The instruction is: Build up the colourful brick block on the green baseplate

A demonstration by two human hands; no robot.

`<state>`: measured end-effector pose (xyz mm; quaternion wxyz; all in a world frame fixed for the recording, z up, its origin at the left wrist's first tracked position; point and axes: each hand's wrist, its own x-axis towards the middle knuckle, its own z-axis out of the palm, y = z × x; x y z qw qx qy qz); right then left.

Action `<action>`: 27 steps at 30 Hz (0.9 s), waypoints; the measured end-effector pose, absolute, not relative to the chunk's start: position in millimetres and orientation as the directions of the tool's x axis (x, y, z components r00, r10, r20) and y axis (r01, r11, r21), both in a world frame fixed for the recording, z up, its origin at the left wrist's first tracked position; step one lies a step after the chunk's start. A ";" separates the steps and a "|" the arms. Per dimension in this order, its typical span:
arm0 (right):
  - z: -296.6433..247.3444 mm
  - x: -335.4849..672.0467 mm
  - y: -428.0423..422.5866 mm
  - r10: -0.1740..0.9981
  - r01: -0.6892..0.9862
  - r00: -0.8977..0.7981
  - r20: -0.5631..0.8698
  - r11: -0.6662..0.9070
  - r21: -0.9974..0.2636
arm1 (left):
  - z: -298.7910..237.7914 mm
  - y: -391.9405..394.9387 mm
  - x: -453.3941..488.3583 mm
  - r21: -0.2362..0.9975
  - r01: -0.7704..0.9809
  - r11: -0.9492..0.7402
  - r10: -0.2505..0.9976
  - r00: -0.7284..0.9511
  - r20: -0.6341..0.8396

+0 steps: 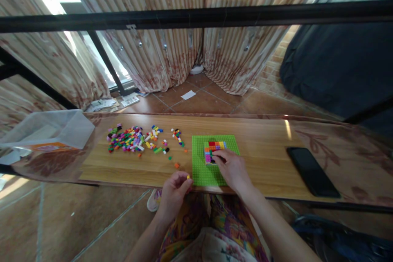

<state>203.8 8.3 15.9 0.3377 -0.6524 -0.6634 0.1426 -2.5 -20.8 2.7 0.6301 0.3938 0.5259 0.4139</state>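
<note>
Between the thumb and forefinger of my left hand (174, 191) is a small yellow toy brick (188, 177), just off the near left corner of the green baseplate (201, 174). My right hand (232, 168) reaches over the baseplate with its fingers closed. Its fingertips meet a dark green toy brick (211, 153) at the top of a multicoloured brick build (217, 144). Red, orange, yellow, blue and purple show on this build; my right fingers hide part of its right side.
A heap of loose toy bricks (127, 140) spreads over the left half of the wooden board (260, 139), with strays such as an orange brick (177, 165) nearer the baseplate. A clear plastic bin (61, 127) stands far left. A black phone (313, 172) lies right.
</note>
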 end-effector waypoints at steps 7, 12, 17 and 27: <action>16.3 198.0 7.9 0.949 0.701 0.176 0.261 0.066 -0.710 | 0.1 -21.6 -3.3 0.931 -0.107 0.348 0.935 0.110 -0.337; 14.7 195.2 6.3 0.942 0.690 0.195 0.273 0.066 -0.721 | -0.6 -21.9 -2.9 0.925 -0.102 0.365 0.929 0.109 -0.354; 11.3 195.6 2.1 0.940 0.819 0.093 0.329 0.116 -0.562 | -0.2 -22.5 -1.3 0.921 -0.115 0.371 0.927 0.106 -0.360; 15.9 194.1 -5.9 0.951 0.956 -0.098 0.292 0.172 -0.239 | 3.5 -25.0 3.5 0.928 -0.103 0.357 0.931 0.113 -0.346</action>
